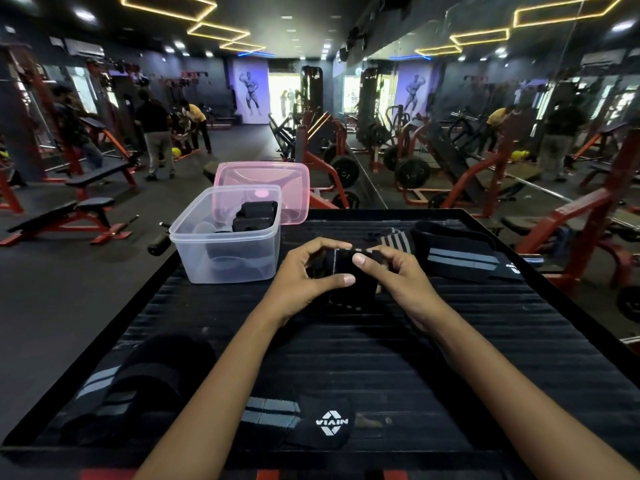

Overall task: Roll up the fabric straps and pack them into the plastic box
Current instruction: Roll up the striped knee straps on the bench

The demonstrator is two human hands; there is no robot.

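Between curled fingers of left hand (304, 271) and right hand (398, 275), rolled black strap (349, 275), gripped from both sides; beyond left fingertips, clear plastic box (225, 258) holding rolled straps (254, 216); past right fingers, loose strap (460, 258)

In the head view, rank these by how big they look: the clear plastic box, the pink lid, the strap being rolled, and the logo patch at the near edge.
1. Clear plastic box
2. Pink lid, partly hidden behind the box, so unsure
3. Strap being rolled, partly covered by the left hand and right hand
4. Logo patch, looks similar, enlarged by nearness
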